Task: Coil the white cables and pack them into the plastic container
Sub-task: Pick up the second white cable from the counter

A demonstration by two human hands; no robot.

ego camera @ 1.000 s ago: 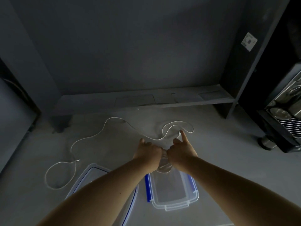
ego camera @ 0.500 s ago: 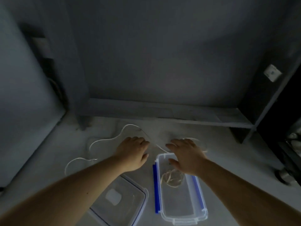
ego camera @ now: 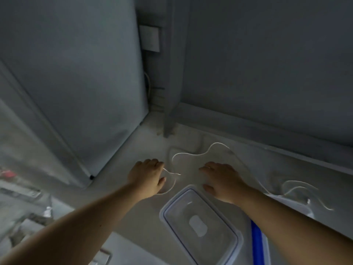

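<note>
Head view, catalogued by size, largest first.

Bench (ego camera: 145, 222): pale grey surface, carrying everything listed below.

Lid (ego camera: 200, 224): clear plastic, flat on the bench at centre, nearer the person than the hands.

Plastic container (ego camera: 257, 243): only a blue clip edge and a strip of clear wall show beside the right forearm; its contents are hidden here.

Right hand (ego camera: 223, 180): palm down, fingers spread, grip open and empty, poised just beyond the lid's far corner.

Left hand (ego camera: 148, 176): palm down, fingers loosely curled at the cable's end loop; fingertips touch or nearly touch the strand, and whether it is pinched cannot be told.

White cable (ego camera: 191, 154): one long strand, loose on the bench, wandering from the small loop beside the left hand, past the right hand, to a tangle at far right. Judged light, limp and thin, likely to spring out of its coils; best taken at the free end and wound loop by loop.

Change from half a second ago: view has swung left, the lid now sits centre, the container has slid to the right edge, and both hands have reached further toward the loose strand.
</note>
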